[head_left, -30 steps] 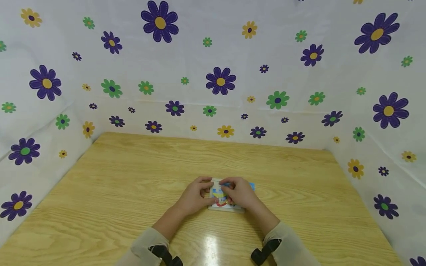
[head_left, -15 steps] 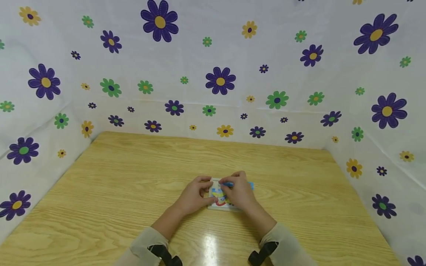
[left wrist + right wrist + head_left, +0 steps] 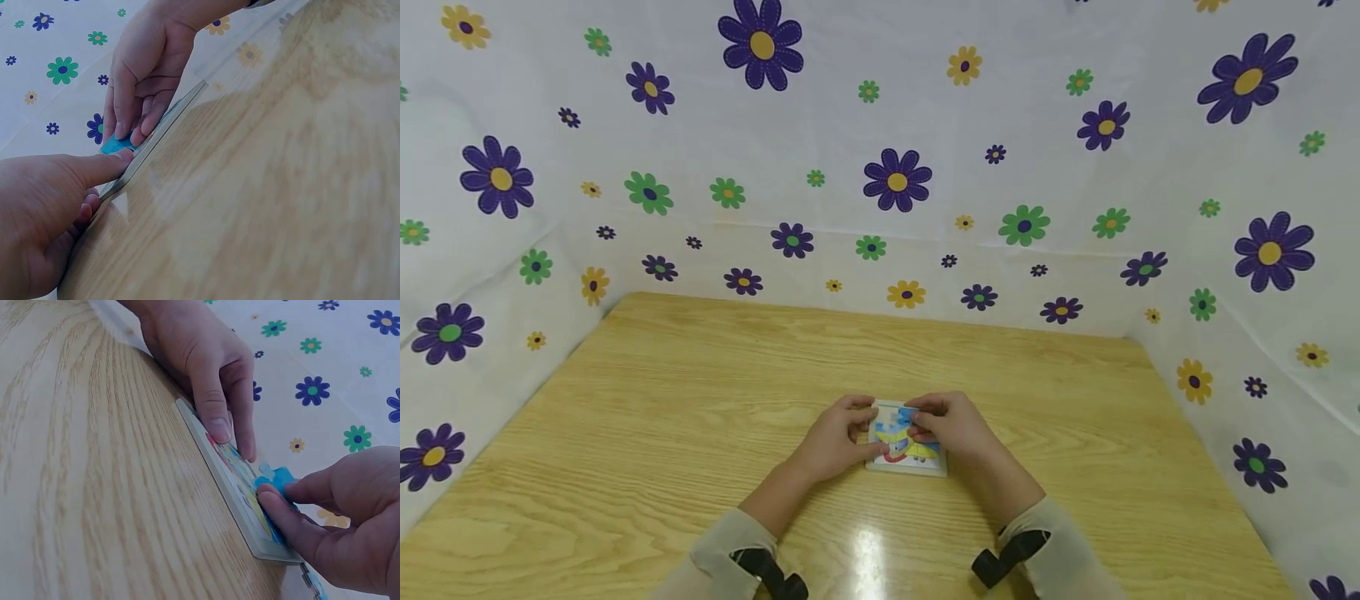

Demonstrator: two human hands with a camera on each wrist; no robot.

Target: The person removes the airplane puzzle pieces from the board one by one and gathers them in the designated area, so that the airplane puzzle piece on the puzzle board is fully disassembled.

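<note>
A small jigsaw puzzle board (image 3: 906,472) with a pale raised rim lies flat on the table, its picture in yellow, blue and red. My left hand (image 3: 833,440) holds the board's left side, thumb on the near part and fingers at the far corner. Between thumb and forefinger, my right hand (image 3: 962,425) pinches a blue puzzle piece (image 3: 279,480), tilted just over the board's upper part in the right wrist view. Bare backing shows at the board's upper left. The right fingers hide the board's upper right corner.
Wood-grain table (image 3: 737,358) surrounds the board. A white cloth with printed flowers (image 3: 897,182) stands as walls at the back and both sides. Beside the board's edge, part of another puzzle piece (image 3: 311,580) shows under my right hand.
My right hand has shifted a little right, uncovering more of the board's lower right. The blue piece past the board's right edge is now hidden behind it. My left hand keeps its hold.
</note>
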